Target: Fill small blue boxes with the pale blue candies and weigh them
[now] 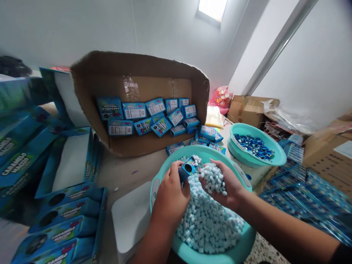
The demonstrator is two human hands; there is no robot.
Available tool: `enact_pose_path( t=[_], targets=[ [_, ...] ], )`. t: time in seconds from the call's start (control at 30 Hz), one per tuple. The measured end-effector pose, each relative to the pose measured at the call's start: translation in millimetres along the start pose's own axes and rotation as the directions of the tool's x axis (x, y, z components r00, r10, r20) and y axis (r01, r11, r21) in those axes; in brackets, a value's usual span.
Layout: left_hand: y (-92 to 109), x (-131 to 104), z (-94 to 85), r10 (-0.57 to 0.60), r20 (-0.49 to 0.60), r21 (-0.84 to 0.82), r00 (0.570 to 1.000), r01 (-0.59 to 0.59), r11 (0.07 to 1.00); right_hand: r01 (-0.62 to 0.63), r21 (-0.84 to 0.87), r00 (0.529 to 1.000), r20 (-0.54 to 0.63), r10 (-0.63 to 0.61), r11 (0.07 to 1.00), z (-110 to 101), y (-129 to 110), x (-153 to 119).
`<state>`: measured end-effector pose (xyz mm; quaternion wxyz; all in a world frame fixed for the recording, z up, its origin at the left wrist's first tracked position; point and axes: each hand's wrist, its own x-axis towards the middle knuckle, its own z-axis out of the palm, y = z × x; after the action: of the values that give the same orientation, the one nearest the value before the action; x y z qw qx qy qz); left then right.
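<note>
A turquoise basin (249,238) holds a mass of small pale blue candies (209,227). Over its left part, my left hand (173,187) grips a small blue box (187,169) with a round dark hole in one face. Several candies show at the box's upper right end. My right hand (224,183) is cupped, palm up, around a heap of pale candies (213,178), close to the right of the box. Its fingers are partly hidden by the candies.
A tilted cardboard carton (156,86) with small blue boxes stands behind the basin. Another turquoise basin (233,148) with blue and silver pieces is at the right. Larger blue boxes (66,231) crowd the left. A white lidded container (130,216) sits beside the candy basin.
</note>
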<state>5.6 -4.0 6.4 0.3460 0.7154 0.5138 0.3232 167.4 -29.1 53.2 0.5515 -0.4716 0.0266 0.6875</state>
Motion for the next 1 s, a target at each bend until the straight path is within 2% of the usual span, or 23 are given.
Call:
enact_pose_path(
  t=[0.1, 0.2, 0.43, 0.57, 0.8, 1.0],
  targets=[
    [1.2, 0.2, -1.5, 0.04, 0.009, -0.024, 0.999, -0.04, 0.999, 0.04, 0.076, 0.999, -0.011, -0.039, 0.996, 18.1, -9.6, -11.2],
    [1.2, 0.4, -1.8, 0.079, 0.022, -0.037, 0.997, -0.078, 0.996, 0.131, 0.117, 0.991, 0.011, -0.133, 0.985, 37.1, -18.4, -16.9],
    [-0.7, -1.2, -1.1, 0.104, 0.044, -0.07, 0.994, -0.101, 0.992, 0.214, 0.221, 0.963, 0.114, -0.243, 0.952, 63.5, -23.7, -6.9],
    [-1.8, -0.3, 0.6, 0.094, 0.04, -0.046, 0.995, -0.092, 0.995, 0.24, 0.258, 0.944, 0.163, -0.287, 0.936, 67.0, -18.2, 3.4],
    [-1.1, 0.7, 4.1, 0.133, 0.043, -0.042, 0.99, -0.132, 0.99, 0.295, 0.249, 0.94, 0.101, -0.327, 0.923, 64.8, -10.8, 11.3],
    [-1.1, -1.5, 0.3, 0.154, 0.061, -0.051, 0.986, -0.151, 0.987, 0.29, 0.238, 0.921, 0.195, -0.338, 0.927, 59.2, -12.4, 13.2]
  ],
)
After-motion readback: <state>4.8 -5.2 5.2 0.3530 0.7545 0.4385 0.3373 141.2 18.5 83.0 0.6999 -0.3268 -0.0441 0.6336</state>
